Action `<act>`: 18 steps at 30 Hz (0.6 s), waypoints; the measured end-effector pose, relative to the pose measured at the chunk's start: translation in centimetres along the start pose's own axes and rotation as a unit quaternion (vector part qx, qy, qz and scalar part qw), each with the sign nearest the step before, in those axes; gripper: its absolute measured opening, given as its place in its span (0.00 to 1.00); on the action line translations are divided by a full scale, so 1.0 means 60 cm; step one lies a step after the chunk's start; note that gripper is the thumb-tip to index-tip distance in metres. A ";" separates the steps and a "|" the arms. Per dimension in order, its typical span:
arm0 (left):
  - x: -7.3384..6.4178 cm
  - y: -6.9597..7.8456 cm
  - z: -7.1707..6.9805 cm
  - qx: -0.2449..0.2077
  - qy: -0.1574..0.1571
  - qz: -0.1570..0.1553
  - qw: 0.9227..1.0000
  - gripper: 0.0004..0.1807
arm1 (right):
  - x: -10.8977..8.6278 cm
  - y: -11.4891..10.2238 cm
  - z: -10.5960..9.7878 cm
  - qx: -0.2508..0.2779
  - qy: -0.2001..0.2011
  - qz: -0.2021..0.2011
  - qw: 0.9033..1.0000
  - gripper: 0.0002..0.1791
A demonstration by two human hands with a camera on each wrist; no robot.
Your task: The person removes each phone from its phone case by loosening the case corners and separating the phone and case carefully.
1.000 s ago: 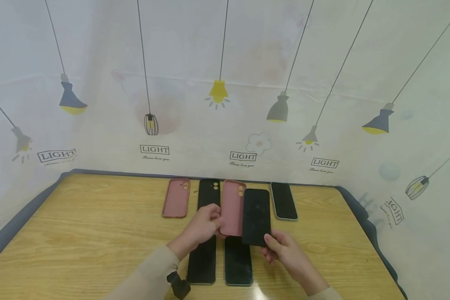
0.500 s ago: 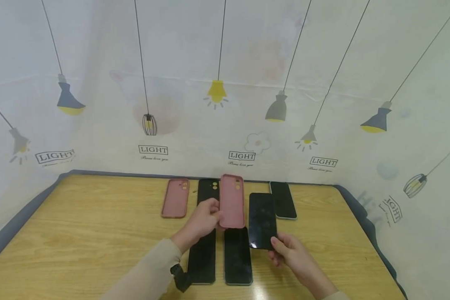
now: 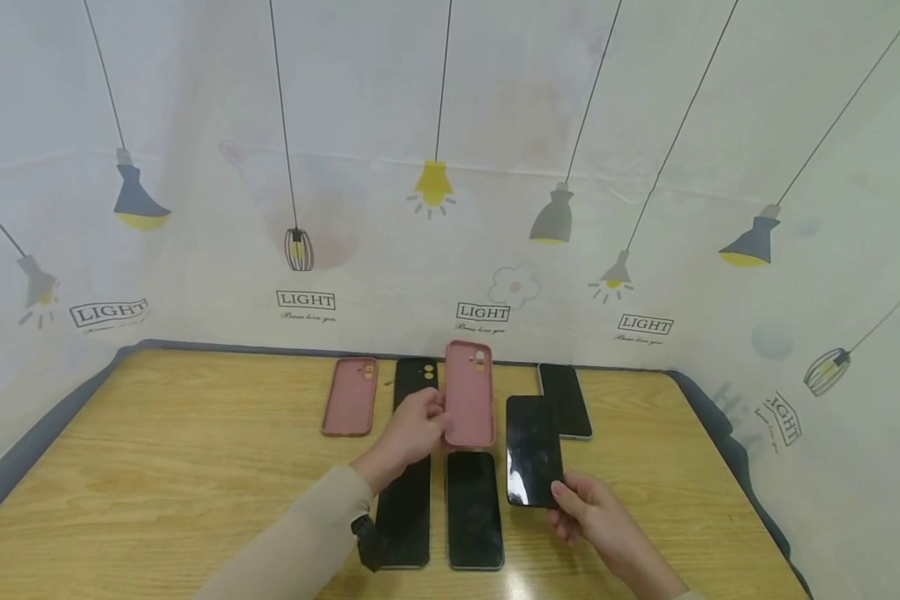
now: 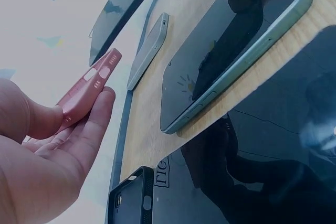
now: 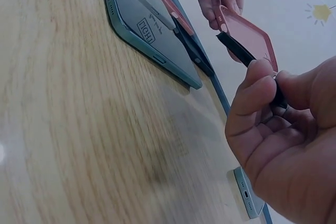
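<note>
Above the far middle of the table, my left hand [image 3: 412, 429] pinches a pink phone case [image 3: 470, 392] by its lower left edge. Its hollow inside faces me, and camera holes show near the top. In the left wrist view the thumb and fingers press the lower end of the case [image 4: 86, 93]. To the right, my right hand [image 3: 600, 512] grips a black phone [image 3: 532, 450] by its lower right corner, its glossy face catching the light. Seen from the right wrist, the phone [image 5: 239, 50] is edge-on between thumb and curled fingers, partly in front of the pink case.
A second pink case [image 3: 349, 396] lies at the back left, beside a black phone case [image 3: 416, 372]. Nearer me lie a large black phone [image 3: 405, 529] and a green-edged phone [image 3: 475, 510]. Another phone [image 3: 570, 400] lies back right. A lamp-print cloth [image 3: 375, 250] hangs behind the table [image 3: 195, 458].
The black phone and the pink case have come apart: the phone has moved right and toward me, the case slightly up and away. The phone's face now reflects brightly.
</note>
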State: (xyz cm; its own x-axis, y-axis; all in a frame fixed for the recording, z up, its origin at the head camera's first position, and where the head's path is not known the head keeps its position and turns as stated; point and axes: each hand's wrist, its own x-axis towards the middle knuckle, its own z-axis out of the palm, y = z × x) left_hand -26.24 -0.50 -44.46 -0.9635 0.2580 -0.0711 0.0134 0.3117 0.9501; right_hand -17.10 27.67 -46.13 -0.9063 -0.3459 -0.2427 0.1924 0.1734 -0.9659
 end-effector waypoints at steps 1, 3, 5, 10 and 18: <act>0.002 0.001 0.001 0.008 0.004 0.002 1.000 0.13 | -0.001 0.001 0.000 -0.001 0.002 0.002 1.000 0.13; 0.006 0.000 0.002 0.021 0.010 0.006 1.000 0.13 | -0.002 0.002 -0.001 -0.004 0.005 0.005 1.000 0.13; 0.009 0.001 0.003 0.031 0.016 0.006 0.999 0.13 | -0.004 0.003 -0.002 -0.007 0.007 0.009 1.000 0.12; 0.014 0.004 0.003 0.033 0.021 0.004 0.999 0.10 | -0.007 0.007 -0.005 -0.010 0.007 0.024 1.000 0.12; 0.019 0.009 0.005 0.022 0.017 0.002 1.000 0.12 | -0.010 0.017 -0.010 -0.011 0.000 0.046 0.999 0.12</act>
State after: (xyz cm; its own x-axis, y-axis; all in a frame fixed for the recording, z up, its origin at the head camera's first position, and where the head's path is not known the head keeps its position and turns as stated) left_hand -27.26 0.25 -44.12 -0.9721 0.2275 -0.0569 0.0274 0.3512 0.9359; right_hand -16.58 28.65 -46.90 -0.8854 -0.3274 -0.3300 0.2663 0.2247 -0.9373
